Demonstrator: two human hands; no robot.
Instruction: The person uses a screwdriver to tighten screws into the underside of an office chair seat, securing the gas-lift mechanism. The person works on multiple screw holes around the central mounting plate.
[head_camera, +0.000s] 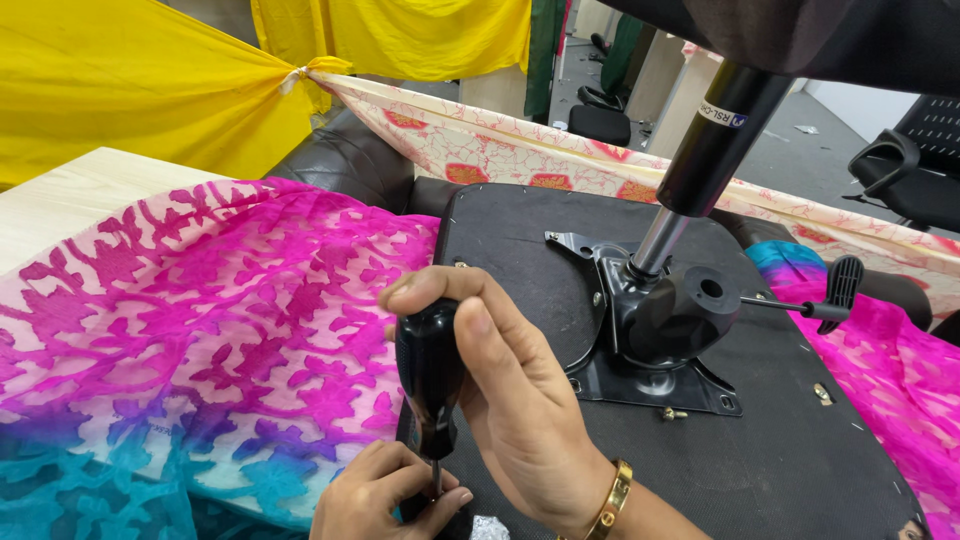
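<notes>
My right hand (520, 400), with a gold bangle on the wrist, is closed around the black handle of a screwdriver (430, 375) held upright, tip down. My left hand (385, 495) pinches the metal shaft just below the handle, at the near edge of an upturned black chair seat (520, 230). Bolted to the seat's underside is a black metal mechanism plate (650, 335) with a gas lift cylinder (705, 155) rising from it and a lever (830, 300) sticking out to the right. A loose screw (672, 413) lies by the plate's near edge.
A pink, purple and teal patterned cloth (190, 340) covers the table (70, 200) at left. Yellow fabric (130, 80) and a cream printed cloth (520, 150) hang behind. Black office chairs (905, 170) stand on the floor at right. A crumpled foil bit (490, 527) lies near my wrist.
</notes>
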